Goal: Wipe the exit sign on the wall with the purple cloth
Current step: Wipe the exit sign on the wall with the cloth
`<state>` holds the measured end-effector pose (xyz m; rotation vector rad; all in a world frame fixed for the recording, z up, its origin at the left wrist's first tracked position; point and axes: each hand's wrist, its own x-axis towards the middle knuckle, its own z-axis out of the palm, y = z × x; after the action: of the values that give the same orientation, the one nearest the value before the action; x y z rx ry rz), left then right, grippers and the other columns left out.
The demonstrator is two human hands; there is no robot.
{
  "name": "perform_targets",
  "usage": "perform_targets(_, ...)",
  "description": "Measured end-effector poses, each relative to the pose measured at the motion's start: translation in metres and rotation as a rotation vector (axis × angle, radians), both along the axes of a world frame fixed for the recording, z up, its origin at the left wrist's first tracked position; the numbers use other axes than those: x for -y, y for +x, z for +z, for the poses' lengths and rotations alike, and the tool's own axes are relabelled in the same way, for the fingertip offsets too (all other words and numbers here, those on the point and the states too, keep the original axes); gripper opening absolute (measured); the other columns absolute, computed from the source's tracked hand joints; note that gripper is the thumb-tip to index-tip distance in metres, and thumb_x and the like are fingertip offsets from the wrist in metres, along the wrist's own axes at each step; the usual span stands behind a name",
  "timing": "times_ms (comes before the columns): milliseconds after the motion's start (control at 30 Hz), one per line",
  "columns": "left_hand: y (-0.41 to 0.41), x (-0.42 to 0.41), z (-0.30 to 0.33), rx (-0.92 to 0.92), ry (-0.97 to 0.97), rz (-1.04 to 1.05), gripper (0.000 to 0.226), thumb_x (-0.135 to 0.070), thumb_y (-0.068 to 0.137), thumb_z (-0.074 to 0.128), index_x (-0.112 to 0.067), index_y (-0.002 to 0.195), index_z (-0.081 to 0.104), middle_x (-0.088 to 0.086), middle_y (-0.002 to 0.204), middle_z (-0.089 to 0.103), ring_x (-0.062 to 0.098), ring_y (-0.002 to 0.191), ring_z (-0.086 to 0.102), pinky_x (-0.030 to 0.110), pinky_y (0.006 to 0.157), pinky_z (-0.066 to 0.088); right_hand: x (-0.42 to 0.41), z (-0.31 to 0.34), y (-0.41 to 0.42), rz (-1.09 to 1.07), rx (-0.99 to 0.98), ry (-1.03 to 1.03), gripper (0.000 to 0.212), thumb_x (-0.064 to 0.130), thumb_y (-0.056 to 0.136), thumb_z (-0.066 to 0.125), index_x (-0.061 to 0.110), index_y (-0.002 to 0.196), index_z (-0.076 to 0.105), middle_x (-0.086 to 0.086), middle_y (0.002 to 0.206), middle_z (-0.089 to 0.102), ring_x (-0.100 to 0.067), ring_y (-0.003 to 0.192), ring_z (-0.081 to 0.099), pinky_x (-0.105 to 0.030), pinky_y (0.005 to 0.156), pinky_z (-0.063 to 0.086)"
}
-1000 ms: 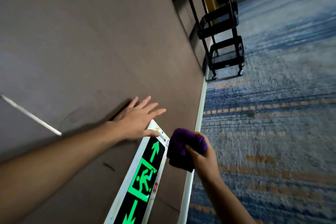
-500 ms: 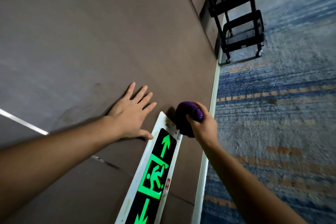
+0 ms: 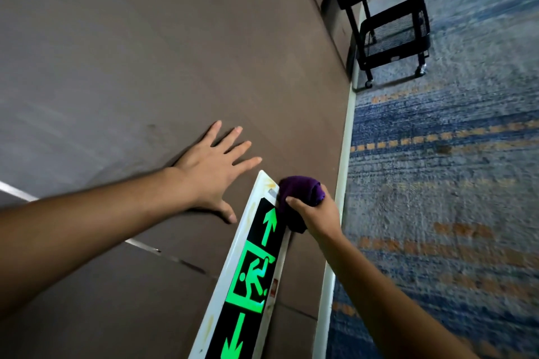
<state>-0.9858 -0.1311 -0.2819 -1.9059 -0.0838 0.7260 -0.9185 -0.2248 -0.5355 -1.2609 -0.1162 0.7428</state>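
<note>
Right grip (image 3: 316, 213) clamps bunched purple cloth (image 3: 300, 192) against exit sign (image 3: 250, 268) top end, lower centre frame. Left hand (image 3: 214, 167) spread flat on wall (image 3: 145, 52). Cloth soft, light; hold bunched.

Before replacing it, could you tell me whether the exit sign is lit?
Lit: the exit sign's arrows and running figure glow bright green.
</note>
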Motion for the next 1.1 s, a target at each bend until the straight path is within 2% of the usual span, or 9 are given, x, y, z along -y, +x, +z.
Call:
perform_targets(100,0.001,0.001,0.001,-0.008,0.01,0.015,0.131,-0.101,0.065,0.036,-0.025,0.162,-0.009,0.011,0.171,-0.009,0.039,0.154,-0.02,0.063,0.121,-0.007,-0.009,-0.003,-0.007,0.014,0.013,0.038,0.064,0.022,0.083,0.082,0.037,0.139,0.055,0.005,0.117,0.071,-0.011,0.1,0.07,-0.028,0.081,0.062)
perform_targets(233,0.009,0.005,0.001,-0.024,0.036,0.026,0.136,-0.101,0.063,0.04,-0.017,0.163,0.003,0.013,0.17,-0.012,0.038,0.155,-0.018,0.063,0.122,-0.005,-0.01,-0.004,0.002,-0.081,0.022,-0.049,0.06,0.013,0.086,0.076,0.031,0.14,0.056,0.003,0.118,0.069,-0.021,0.107,0.068,-0.035,0.096,0.056)
perform_targets(367,0.007,0.002,0.004,-0.031,0.059,0.012,0.136,-0.101,0.064,0.038,-0.013,0.163,0.007,0.013,0.171,-0.006,0.039,0.156,-0.015,0.062,0.123,-0.007,-0.013,0.003,0.002,-0.074,0.041,-0.083,0.069,0.01,0.084,0.078,0.031,0.144,0.052,0.005,0.119,0.066,-0.016,0.101,0.064,-0.019,0.08,0.054)
perform_targets(500,0.005,-0.001,0.011,-0.037,0.039,0.016,0.135,-0.102,0.063,0.036,-0.016,0.163,0.008,0.011,0.172,0.0,0.039,0.156,-0.013,0.057,0.123,-0.009,-0.017,0.009,0.001,-0.002,-0.067,-0.002,0.057,0.0,0.082,0.075,0.025,0.131,0.061,-0.008,0.116,0.071,-0.028,0.102,0.07,-0.05,0.091,0.062)
perform_targets(800,0.006,-0.005,0.014,-0.052,0.017,-0.013,0.133,-0.102,0.065,0.032,-0.015,0.163,0.01,0.009,0.172,0.002,0.038,0.156,-0.011,0.055,0.125,-0.007,-0.002,0.032,-0.002,0.11,0.031,0.101,0.05,0.001,0.085,0.073,0.027,0.125,0.058,-0.008,0.119,0.069,-0.029,0.1,0.072,-0.052,0.088,0.062)
perform_targets(833,0.007,-0.005,0.014,-0.056,0.017,-0.011,0.132,-0.102,0.065,0.032,-0.015,0.163,0.01,0.008,0.172,0.002,0.037,0.157,-0.011,0.055,0.124,-0.007,-0.001,0.035,-0.004,0.126,0.056,0.11,0.048,0.004,0.085,0.075,0.027,0.123,0.058,-0.007,0.116,0.069,-0.028,0.098,0.073,-0.05,0.086,0.063)
perform_targets(900,0.008,-0.003,0.014,-0.065,0.019,-0.007,0.132,-0.101,0.065,0.033,-0.016,0.163,0.009,0.008,0.172,0.002,0.037,0.157,-0.011,0.055,0.124,-0.007,0.0,0.044,-0.011,0.149,0.11,0.131,0.042,0.017,0.084,0.08,0.03,0.116,0.056,-0.002,0.109,0.069,-0.019,0.09,0.074,-0.03,0.073,0.063)
perform_targets(967,0.008,-0.003,0.014,-0.06,0.017,-0.002,0.132,-0.101,0.065,0.033,-0.016,0.163,0.01,0.008,0.172,0.002,0.037,0.157,-0.01,0.055,0.124,-0.007,0.001,0.052,-0.022,0.119,0.163,0.129,0.034,0.03,0.086,0.08,0.035,0.107,0.054,0.004,0.104,0.068,-0.014,0.085,0.072,-0.016,0.061,0.055)
perform_targets(1100,0.007,-0.002,0.014,-0.062,0.017,-0.003,0.13,-0.1,0.066,0.035,-0.016,0.163,0.011,0.008,0.172,0.003,0.037,0.157,-0.01,0.055,0.124,-0.006,0.003,0.058,-0.049,0.005,0.294,0.089,0.034,0.033,0.078,0.077,0.025,0.103,0.054,-0.002,0.105,0.064,-0.025,0.094,0.066,-0.044,0.079,0.057)
